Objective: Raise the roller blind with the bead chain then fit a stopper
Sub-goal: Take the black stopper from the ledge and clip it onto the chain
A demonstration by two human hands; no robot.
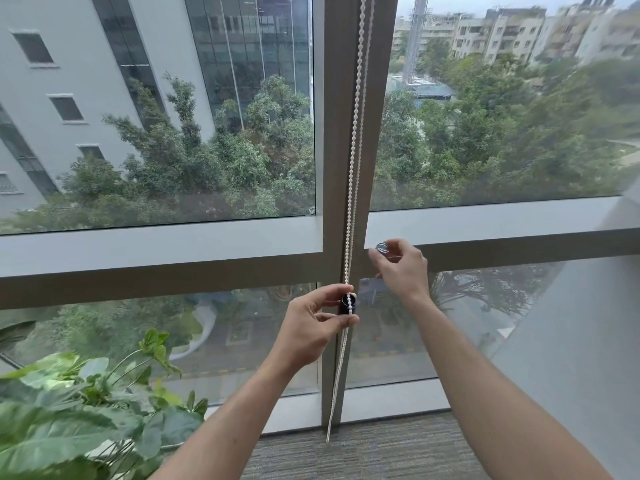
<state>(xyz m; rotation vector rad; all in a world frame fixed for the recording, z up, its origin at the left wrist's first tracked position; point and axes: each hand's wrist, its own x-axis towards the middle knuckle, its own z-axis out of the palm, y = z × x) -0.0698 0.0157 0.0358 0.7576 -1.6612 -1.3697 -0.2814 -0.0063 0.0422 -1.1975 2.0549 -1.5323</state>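
Observation:
A white bead chain (354, 161) hangs as a loop in front of the brown window mullion (334, 140), down to just above the floor. My left hand (313, 327) pinches a small black stopper piece (347, 304) against the chain at about waist height. Up and to the right, my right hand (401, 268) holds a second small round piece (382, 247), dark with a shiny face, between its fingertips, apart from the chain. The roller blind itself is out of view above the frame.
A leafy green plant (79, 410) stands at the lower left, close to my left forearm. Grey carpet (374, 452) runs along the window base. A pale wall or column (595, 341) rises at the right. Glass panes show buildings and trees outside.

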